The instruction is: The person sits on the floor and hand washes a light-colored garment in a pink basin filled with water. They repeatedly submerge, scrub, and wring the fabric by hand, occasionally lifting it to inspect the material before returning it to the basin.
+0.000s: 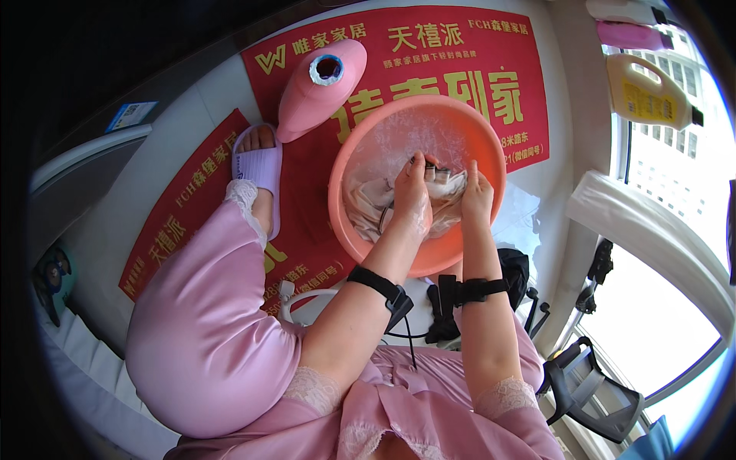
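Note:
An orange plastic basin stands in front of me, with foamy water in its far part. Wet light-coloured cloth with some dark-edged parts lies bunched in it. My left hand grips a dark-and-light striped edge of the cloth between thumb and fingers, with suds on the wrist. Close by on the right, my right hand pinches another part of the same cloth, thumb pointing up. A stretch of the cloth runs between the two hands. Both forearms wear black straps.
Red printed sheets cover part of the tiled floor. A pink plastic container with an opened top is left of the basin, near a slippered foot. A yellow jug stands by the window; a black chair-like frame is at lower right.

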The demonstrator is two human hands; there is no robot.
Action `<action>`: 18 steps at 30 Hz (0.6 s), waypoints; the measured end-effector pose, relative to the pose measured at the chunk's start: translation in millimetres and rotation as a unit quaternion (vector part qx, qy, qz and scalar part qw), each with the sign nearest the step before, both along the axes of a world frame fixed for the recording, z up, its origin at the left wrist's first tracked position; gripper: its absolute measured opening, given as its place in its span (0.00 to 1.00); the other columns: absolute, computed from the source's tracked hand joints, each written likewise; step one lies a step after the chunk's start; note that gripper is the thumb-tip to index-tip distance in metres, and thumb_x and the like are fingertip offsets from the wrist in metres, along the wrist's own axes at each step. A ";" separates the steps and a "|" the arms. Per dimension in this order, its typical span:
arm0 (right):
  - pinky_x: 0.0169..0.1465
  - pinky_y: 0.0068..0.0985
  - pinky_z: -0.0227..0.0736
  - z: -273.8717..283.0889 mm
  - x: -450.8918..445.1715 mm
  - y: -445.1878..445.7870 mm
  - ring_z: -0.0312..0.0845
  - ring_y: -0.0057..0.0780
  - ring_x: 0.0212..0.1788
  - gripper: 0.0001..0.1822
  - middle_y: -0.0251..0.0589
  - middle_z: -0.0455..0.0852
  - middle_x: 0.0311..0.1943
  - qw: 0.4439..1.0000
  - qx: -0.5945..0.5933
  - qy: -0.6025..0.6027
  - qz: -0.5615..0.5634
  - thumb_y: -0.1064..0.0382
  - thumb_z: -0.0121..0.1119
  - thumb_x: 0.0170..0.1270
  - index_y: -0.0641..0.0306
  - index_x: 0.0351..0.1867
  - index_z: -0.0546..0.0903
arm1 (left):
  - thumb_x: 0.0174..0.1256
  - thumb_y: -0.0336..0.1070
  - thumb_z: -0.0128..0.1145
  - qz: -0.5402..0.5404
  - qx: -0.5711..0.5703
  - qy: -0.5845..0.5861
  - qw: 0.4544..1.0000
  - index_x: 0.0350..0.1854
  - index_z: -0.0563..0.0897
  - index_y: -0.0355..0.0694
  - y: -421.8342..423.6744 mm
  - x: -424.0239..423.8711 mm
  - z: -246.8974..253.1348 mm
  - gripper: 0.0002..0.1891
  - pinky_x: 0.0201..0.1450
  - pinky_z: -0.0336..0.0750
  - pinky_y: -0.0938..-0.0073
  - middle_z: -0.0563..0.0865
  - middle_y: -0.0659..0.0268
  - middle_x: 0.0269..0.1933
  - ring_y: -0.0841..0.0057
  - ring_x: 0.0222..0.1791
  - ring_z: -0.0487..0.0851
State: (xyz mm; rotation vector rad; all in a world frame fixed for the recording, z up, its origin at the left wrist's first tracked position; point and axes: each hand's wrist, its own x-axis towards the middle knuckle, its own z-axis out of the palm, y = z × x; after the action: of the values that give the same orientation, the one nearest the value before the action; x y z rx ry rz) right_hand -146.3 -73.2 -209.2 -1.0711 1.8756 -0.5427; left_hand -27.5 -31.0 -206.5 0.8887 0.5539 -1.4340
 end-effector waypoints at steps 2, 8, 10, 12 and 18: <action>0.35 0.24 0.69 -23.0 -17.5 1.8 0.70 0.18 0.29 0.20 0.32 0.79 0.24 0.999 -0.032 -0.007 -0.001 0.51 0.54 0.73 0.70 0.38 0.82 | 0.74 0.36 0.51 0.013 -0.029 -0.090 0.995 0.58 0.79 0.37 -6.2 13.9 4.7 0.15 0.57 0.67 0.79 0.79 0.68 0.48 0.83 0.48 0.74; 0.63 0.38 0.65 -63.2 25.3 52.1 0.71 0.51 0.57 0.33 0.59 0.72 0.59 0.914 -0.119 0.214 0.324 0.65 0.57 0.62 0.66 0.69 0.63 | 0.70 0.25 0.49 -0.055 -0.032 -0.110 0.992 0.73 0.64 0.38 13.0 24.6 -26.2 0.27 0.69 0.60 0.74 0.68 0.59 0.71 0.75 0.68 0.67; 0.62 0.41 0.65 -82.6 32.0 62.6 0.71 0.56 0.55 0.35 0.60 0.73 0.57 0.862 -0.098 0.256 0.426 0.68 0.57 0.58 0.67 0.69 0.64 | 0.67 0.22 0.49 -0.069 -0.035 -0.096 0.992 0.74 0.61 0.36 18.3 16.0 -36.5 0.31 0.72 0.57 0.72 0.67 0.57 0.72 0.71 0.70 0.65; 0.60 0.42 0.68 -91.5 16.8 41.3 0.72 0.58 0.54 0.32 0.61 0.75 0.55 0.879 0.048 0.156 0.448 0.69 0.55 0.57 0.69 0.67 0.67 | 0.66 0.22 0.50 -0.105 0.030 -0.086 0.990 0.74 0.62 0.36 23.5 13.2 -43.7 0.31 0.71 0.58 0.71 0.69 0.58 0.70 0.72 0.69 0.67; 0.58 0.28 0.70 -70.1 4.2 24.8 0.76 0.35 0.57 0.30 0.49 0.79 0.57 0.990 0.096 -0.102 -0.031 0.75 0.55 0.59 0.68 0.66 0.70 | 0.66 0.26 0.53 -0.102 0.069 -0.044 0.991 0.74 0.60 0.41 19.0 22.2 -30.9 0.33 0.65 0.66 0.72 0.72 0.61 0.65 0.71 0.62 0.74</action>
State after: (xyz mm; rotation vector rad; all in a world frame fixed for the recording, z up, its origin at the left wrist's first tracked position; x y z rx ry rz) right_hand -142.1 -48.4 -279.3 -0.8020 1.7470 -0.4771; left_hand -5.3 -12.0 -237.4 1.1393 0.5118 -1.5454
